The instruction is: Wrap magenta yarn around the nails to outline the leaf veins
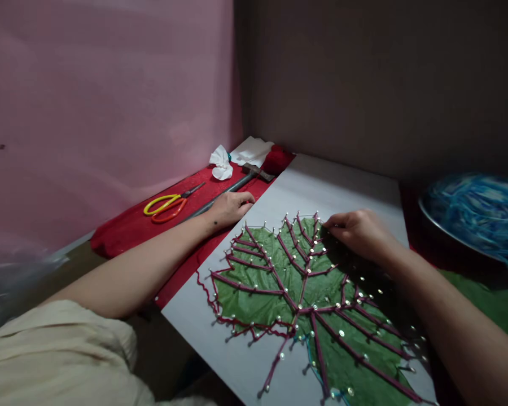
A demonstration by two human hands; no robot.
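Note:
A white board (347, 180) carries a green leaf (254, 307) ringed with nails, and dark purplish-red yarn (254, 290) runs between the nails along its veins. Thinner red yarn follows the lower left edge, and a blue thread (314, 366) hangs near the stem. My left hand (232, 207) rests at the board's left edge, fingers loosely bent, with what is under them hidden. At the leaf's top tip, my right hand (351, 228) is pinched beside the nails; anything between its fingertips is too small to make out.
On the red cloth (127, 228) at the left lie yellow-and-orange scissors (169, 206), a hammer (241, 181), crumpled white tissue (221, 163) and red yarn (277, 159). A bowl of blue strands (478, 217) stands at the right, above another green leaf (491, 304). Walls rise behind.

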